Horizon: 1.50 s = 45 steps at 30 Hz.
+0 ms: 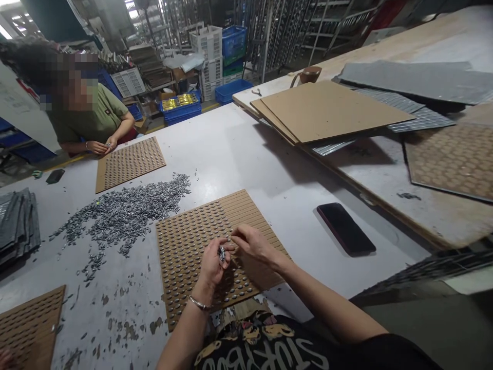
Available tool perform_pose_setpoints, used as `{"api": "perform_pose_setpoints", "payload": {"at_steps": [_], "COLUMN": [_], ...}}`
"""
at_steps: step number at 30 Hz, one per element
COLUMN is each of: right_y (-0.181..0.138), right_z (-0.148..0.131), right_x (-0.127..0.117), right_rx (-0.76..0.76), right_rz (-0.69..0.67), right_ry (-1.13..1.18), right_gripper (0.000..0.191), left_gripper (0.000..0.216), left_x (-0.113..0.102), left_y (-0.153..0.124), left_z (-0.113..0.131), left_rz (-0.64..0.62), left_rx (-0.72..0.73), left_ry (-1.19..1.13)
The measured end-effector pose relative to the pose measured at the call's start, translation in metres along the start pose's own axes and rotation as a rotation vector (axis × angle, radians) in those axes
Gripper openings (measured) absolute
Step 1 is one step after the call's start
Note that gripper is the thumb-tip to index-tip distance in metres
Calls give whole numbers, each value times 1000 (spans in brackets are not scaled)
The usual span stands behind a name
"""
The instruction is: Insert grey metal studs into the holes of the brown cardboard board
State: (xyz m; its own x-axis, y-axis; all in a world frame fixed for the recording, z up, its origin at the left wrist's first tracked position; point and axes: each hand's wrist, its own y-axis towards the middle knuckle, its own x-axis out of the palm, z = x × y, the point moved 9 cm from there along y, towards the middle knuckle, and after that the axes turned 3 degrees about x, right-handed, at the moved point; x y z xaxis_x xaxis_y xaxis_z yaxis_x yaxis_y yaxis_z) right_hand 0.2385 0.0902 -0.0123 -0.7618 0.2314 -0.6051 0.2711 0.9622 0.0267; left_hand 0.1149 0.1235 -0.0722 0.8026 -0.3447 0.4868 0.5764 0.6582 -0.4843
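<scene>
1. My left hand (pixel 213 265) was curled over a small bunch of grey metal pieces (pixel 222 253), fingers closed round them, wrist bearing a bracelet (pixel 199 303).
2. My right hand (pixel 252 245) sat just beside the left one, thumb and forefinger pressed together at their tips; I could not tell whether one piece was pinched between them.
3. Both hands hovered over the perforated brown board (pixel 192 241), which lay flat on the table (pixel 239 154) directly beneath them.
4. The board's rows under and left of my hands were already filled with grey pieces; the strip beyond my right hand showed bare slots.
5. A loose heap of the same grey pieces (pixel 127 213) spread across the table, up and to the left of my left hand, just off the board's corner.
6. A dark phone (pixel 345 227) lay face up to the right of my right hand, well apart from the board.
7. Far beyond my left hand, a co-worker (pixel 87 110) sat with both hands together at the edge of a second perforated board (pixel 129 163).
8. Stacked plain boards (pixel 327 110) rested further off beyond my right hand.
</scene>
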Motion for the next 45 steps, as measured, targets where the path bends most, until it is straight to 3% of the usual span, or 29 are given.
{"api": "perform_pose_setpoints", "payload": {"at_steps": [3,6,11,14,17,21,26,32,37,41,45], "right_y": [-18,-29,-32,-28,-19,-8,-2,3,-12,-38,-49], "right_z": [-30,-36,-14,3,25,47,44,47,27,-1,3], "right_x": [11,12,2,-7,-16,2,17,9,-11,-2,1], "right_rx": [-160,-167,16,92,170,314,376,464,290,77,123], "right_rz": [-134,-154,-120,-32,97,26,6,-40,98,10,18], "right_ry": [-11,-49,23,44,-89,-228,-388,-455,-167,127,130], "right_gripper": [20,19,9,14,19,25,29,21,20,14,15], "left_gripper": [54,56,38,23,26,30,39,39,45,43,44], "left_x": [8,15,25,19,11,1,-9,-13,-8,5,17], "left_y": [-4,-7,-12,-13,-15,-17,-16,-15,-19,-22,-22], "left_z": [-2,-6,-15,-20,-26,-30,-22,-18,-15,-24,-37], "left_rz": [-20,-43,-159,-127,-79,-31,-13,-5,19,-44,-90], "left_rx": [35,12,-109,-176,-219,-236,-125,-123,-109,-114,-148], "left_ry": [102,174,114,-9,-68,-11,74,10,-79,-9,22]}}
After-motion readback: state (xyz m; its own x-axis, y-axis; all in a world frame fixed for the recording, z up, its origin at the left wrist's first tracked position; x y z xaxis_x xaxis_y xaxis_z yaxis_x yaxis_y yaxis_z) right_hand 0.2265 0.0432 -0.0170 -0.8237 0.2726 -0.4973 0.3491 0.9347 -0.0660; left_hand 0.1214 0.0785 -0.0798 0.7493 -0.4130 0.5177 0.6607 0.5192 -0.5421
